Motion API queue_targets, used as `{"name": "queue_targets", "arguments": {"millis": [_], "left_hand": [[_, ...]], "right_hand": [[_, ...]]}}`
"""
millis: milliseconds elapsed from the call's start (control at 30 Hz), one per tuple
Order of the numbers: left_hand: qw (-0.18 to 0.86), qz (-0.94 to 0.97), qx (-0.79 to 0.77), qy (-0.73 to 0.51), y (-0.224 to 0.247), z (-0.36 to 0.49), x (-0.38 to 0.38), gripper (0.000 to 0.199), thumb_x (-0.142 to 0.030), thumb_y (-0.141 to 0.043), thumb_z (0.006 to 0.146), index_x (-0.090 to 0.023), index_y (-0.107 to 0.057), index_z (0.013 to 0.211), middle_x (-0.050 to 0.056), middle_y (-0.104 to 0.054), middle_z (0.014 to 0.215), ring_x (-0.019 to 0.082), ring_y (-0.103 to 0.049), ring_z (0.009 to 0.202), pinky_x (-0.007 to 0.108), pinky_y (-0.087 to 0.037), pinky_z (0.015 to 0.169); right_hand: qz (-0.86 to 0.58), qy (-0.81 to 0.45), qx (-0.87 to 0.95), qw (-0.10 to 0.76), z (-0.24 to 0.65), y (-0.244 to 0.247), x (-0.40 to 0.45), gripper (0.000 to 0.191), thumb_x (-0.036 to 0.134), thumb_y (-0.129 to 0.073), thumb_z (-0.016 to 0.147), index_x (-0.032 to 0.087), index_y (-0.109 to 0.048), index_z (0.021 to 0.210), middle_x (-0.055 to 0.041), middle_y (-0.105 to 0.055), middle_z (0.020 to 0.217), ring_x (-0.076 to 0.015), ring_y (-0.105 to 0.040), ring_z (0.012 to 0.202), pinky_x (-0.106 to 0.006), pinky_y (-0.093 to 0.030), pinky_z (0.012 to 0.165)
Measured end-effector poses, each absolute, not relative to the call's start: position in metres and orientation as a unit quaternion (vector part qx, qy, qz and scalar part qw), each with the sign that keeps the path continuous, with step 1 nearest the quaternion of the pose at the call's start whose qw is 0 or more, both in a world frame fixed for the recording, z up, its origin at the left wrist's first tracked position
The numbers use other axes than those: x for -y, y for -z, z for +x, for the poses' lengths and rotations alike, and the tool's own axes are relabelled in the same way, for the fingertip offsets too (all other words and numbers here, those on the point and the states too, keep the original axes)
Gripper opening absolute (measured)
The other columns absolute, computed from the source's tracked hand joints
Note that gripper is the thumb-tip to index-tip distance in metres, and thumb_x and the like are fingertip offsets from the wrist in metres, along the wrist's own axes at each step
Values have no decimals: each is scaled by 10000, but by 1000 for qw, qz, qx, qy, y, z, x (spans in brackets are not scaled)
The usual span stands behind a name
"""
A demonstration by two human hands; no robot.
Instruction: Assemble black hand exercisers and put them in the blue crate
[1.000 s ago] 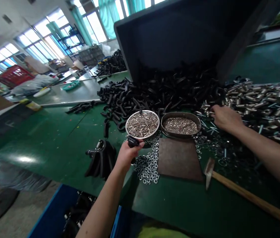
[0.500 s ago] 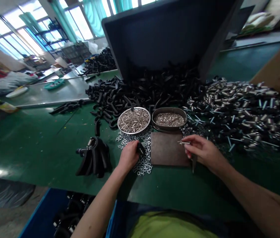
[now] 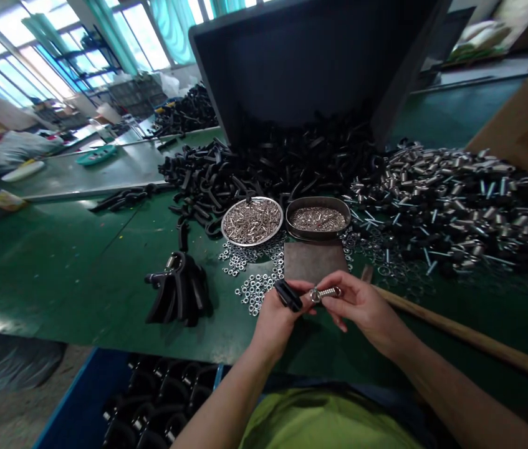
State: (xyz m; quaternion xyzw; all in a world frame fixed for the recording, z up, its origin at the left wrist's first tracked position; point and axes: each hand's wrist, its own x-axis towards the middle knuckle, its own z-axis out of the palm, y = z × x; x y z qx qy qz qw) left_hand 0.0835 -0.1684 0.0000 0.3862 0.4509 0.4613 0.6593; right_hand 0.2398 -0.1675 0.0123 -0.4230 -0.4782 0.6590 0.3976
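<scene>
My left hand is closed around a black curved plastic piece. Its thumb and forefinger reach a small round metal end, perhaps a nut, on a screw. My right hand pinches that screw with a spring around it, and the two hands meet over the near edge of a flat metal plate. Loose hex nuts lie on the green table left of the plate. Behind it stand a round dish of small metal pins and an oval tin of tiny metal parts.
Black curved parts are heaped before a big dark bin. Springs and screws pile up at right. A wooden-handled hammer lies beside my right hand. Assembled black clips stand at left, above a blue crate.
My left hand has moved right and nearer with the black piece. My right hand has come left with the screw and spring, so both hands now touch. More of the hammer handle shows.
</scene>
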Motion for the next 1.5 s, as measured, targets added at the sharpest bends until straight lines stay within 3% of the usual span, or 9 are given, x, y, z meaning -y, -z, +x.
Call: {"name": "queue_targets", "arguments": {"millis": [167,300,400,533,800,967,1167,1333,1500], "left_hand": [[574,484,-492,-441,-3,77,170,170,-286,-668,741,-168,-674,864,27,-668,761,138,-592,675,254,-472,655],[455,597,-511,-419,3,75,171,127,-238,-617,769,-203,-683,872,44,-681,873,172,-599,845,282,-457,775],[582,481,-512,-411,13,85,172,171,-284,-614,771,-177,-631,904,40,-643,764,124,-556,651,223,-438,573],[801,175,-431,-376,23,102,171,260,-259,-706,667,-139,-540,828,-59,-435,537,20,-291,416,121,-209,382],[837,164,-367,-371,18,118,168,297,-148,-735,554,-148,-512,751,-83,-347,538,14,-258,440,120,-161,381],[777,342,-429,-308,13,117,169,301,-248,-740,594,-157,-544,804,-65,-397,579,33,-295,460,152,-194,382],[772,419,-433,-203,12,102,172,388,-313,-746,591,-178,-535,888,-61,-445,633,50,-349,472,169,-232,387],[760,394,-441,-269,19,93,171,372,-391,-685,685,-179,-484,916,-88,-410,508,63,-348,425,190,-271,419],[696,432,-486,-304,18,90,163,434,-436,-707,682,-152,-549,970,-29,-500,667,81,-466,555,204,-378,525]], "right_hand": [[-429,-667,426,436,240,-7,160,239,360,-657,763,196,-563,909,33,-556,647,-89,-517,519,-213,-412,442],[-464,-573,523,428,244,-5,154,209,314,-652,761,195,-607,926,-37,-666,867,-162,-633,783,-304,-521,702],[-508,-482,591,400,249,-10,152,180,294,-605,787,202,-632,939,-42,-683,886,-195,-648,853,-341,-523,767],[-518,-455,602,401,250,-20,154,180,295,-604,775,204,-635,928,-34,-689,828,-185,-664,767,-314,-537,704],[-513,-386,677,360,248,-30,161,145,200,-546,806,224,-633,919,-14,-681,867,-168,-644,815,-297,-492,729],[-534,-367,685,334,251,-18,161,140,178,-504,827,216,-615,902,-9,-654,878,-155,-618,817,-293,-462,754],[-539,-452,646,296,289,2,148,218,306,-486,854,214,-595,1018,-17,-662,871,-169,-624,809,-305,-480,733],[-680,-163,695,168,352,20,129,133,268,-546,778,191,-654,790,-77,-610,878,-236,-559,879,-372,-427,784],[-696,-115,700,110,370,31,122,160,250,-496,797,193,-627,725,-86,-577,864,-245,-537,892,-371,-424,768]]}}
